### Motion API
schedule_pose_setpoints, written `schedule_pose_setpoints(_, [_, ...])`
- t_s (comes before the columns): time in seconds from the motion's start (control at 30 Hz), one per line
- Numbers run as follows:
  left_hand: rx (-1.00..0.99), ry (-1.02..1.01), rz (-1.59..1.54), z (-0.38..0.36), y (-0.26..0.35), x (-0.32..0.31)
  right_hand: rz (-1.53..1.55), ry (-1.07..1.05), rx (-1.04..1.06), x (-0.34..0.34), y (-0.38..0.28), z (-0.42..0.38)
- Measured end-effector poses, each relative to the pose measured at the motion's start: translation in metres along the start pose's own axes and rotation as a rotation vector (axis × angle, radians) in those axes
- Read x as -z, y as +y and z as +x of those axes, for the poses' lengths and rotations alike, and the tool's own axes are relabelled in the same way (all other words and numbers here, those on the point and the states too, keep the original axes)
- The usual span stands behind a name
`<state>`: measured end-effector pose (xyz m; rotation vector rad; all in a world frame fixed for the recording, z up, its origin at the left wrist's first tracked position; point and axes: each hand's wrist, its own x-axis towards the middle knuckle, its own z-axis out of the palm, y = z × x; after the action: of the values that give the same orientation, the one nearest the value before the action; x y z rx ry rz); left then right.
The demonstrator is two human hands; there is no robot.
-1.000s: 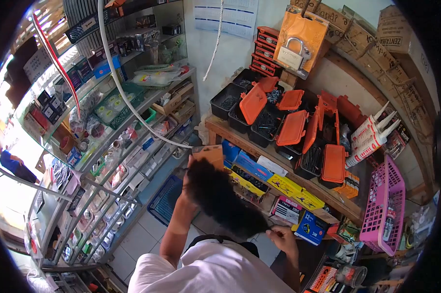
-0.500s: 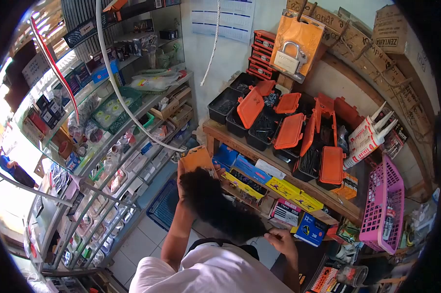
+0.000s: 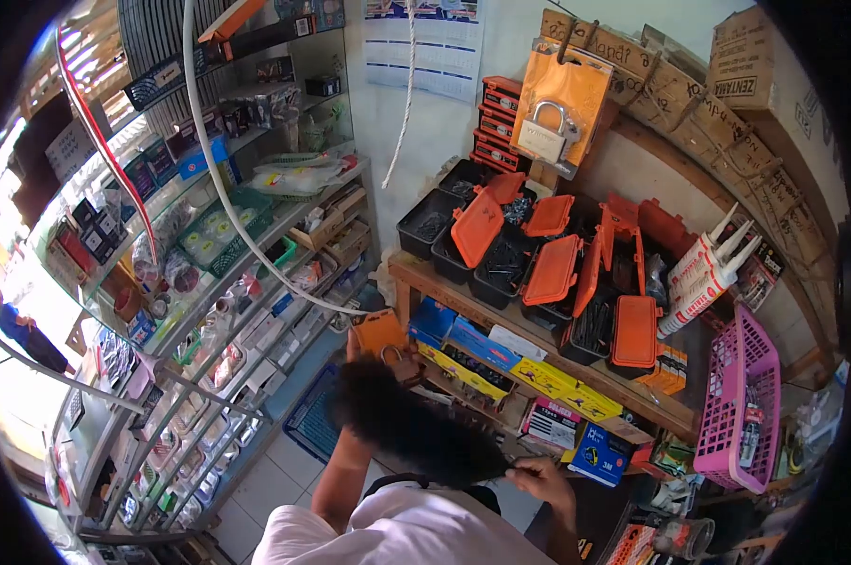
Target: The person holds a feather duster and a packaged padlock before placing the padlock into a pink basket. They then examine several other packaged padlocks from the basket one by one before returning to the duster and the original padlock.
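Note:
In my left hand (image 3: 352, 348) is an orange carded padlock pack (image 3: 378, 330), held up over the floor in front of the wooden shelf. Part of the padlock's shackle shows on it; the rest is hidden behind a fluffy black duster (image 3: 425, 419). My right hand (image 3: 541, 482) grips the duster's near end with closed fingers, low at the right of my body. The duster's far end overlaps the lower part of the pack and hides some of my left hand.
Black bins (image 3: 501, 273) with orange lids stand on the wooden shelf (image 3: 538, 325). Another carded padlock (image 3: 543, 141) hangs above them. Glass display shelves (image 3: 284, 212) line the left; a pink basket (image 3: 741, 405) is at the right. A person (image 3: 28, 330) stands outside, far left.
The duster's far end has moved down and left across the pack, uncovering the padlock's shackle. Both hands keep their hold, and the view has shifted slightly.

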<state>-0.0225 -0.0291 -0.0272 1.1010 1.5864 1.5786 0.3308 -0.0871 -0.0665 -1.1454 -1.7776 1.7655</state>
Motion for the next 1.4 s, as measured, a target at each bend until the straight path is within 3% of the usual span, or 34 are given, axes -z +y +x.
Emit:
schedule_pose_setpoints(0.07, [0.436, -0.276, -1.330, -0.003, -0.010, 0.012, 0.028, 0.005, -0.014, 0.000, -0.013, -0.002])
schedule_pose_setpoints(0.2, [0.624, -0.125, -1.266, -0.009, -0.015, 0.003, 0.191, 0.091, -0.173, -0.003, -0.031, -0.004])
schedule_pose_setpoints(0.23, [0.597, -0.281, -1.470, -0.012, -0.012, -0.002, 0.192, 0.092, -0.172, -0.006, -0.031, -0.004])
schedule_pose_setpoints(0.27, [0.595, -0.281, -1.473, -0.017, -0.020, -0.004, 0.218, 0.100, -0.156, -0.009, -0.032, -0.004])
schedule_pose_setpoints(0.33, [0.736, -0.146, -1.391, -0.030, -0.055, -0.010, 0.236, 0.107, -0.136, -0.010, -0.031, -0.003])
schedule_pose_setpoints(0.47, [0.663, -0.161, -1.424, -0.037, -0.118, -0.009, 0.217, 0.074, -0.068, -0.011, -0.018, -0.007])
schedule_pose_setpoints(0.53, [0.518, -0.571, -1.815, -0.030, -0.151, 0.005, 0.215, 0.083, -0.084, -0.011, -0.018, -0.011])
schedule_pose_setpoints(0.6, [0.461, -0.551, -1.771, -0.026, -0.154, 0.012, 0.225, 0.123, -0.134, -0.011, -0.025, -0.014])
schedule_pose_setpoints(0.67, [0.404, -0.527, -1.729, -0.022, -0.117, 0.014, 0.246, 0.142, -0.122, -0.013, -0.026, -0.016])
schedule_pose_setpoints(0.73, [0.473, -0.135, -1.434, -0.019, -0.061, 0.015, 0.270, 0.161, -0.107, -0.015, -0.023, -0.017])
schedule_pose_setpoints(0.83, [0.429, -0.171, -1.465, -0.012, -0.043, 0.018, 0.243, 0.162, -0.025, -0.022, -0.015, -0.016])
schedule_pose_setpoints(1.07, [0.235, -0.271, -1.476, -0.009, -0.008, 0.013, -0.141, 0.124, -0.120, -0.034, -0.008, -0.017])
schedule_pose_setpoints(1.1, [0.400, -0.050, -1.398, -0.010, -0.003, 0.012, -0.070, 0.182, -0.083, -0.032, 0.002, -0.018])
schedule_pose_setpoints(1.17, [0.362, -0.039, -1.366, -0.011, -0.008, 0.009, 0.001, 0.242, -0.042, -0.033, -0.002, -0.019])
schedule_pose_setpoints(1.2, [0.321, -0.028, -1.338, -0.009, -0.013, 0.007, -0.050, 0.170, -0.075, -0.030, -0.007, -0.022])
schedule_pose_setpoints(1.23, [0.266, -0.274, -1.441, -0.007, -0.018, 0.013, -0.102, 0.096, -0.114, -0.028, -0.013, -0.025])
schedule_pose_setpoints(1.33, [0.385, -0.176, -1.510, -0.014, -0.025, 0.009, -0.111, 0.234, -0.038, -0.025, -0.005, -0.026])
schedule_pose_setpoints(1.4, [0.391, -0.180, -1.494, -0.017, -0.028, 0.009, -0.093, 0.205, -0.075, -0.025, -0.005, -0.028])
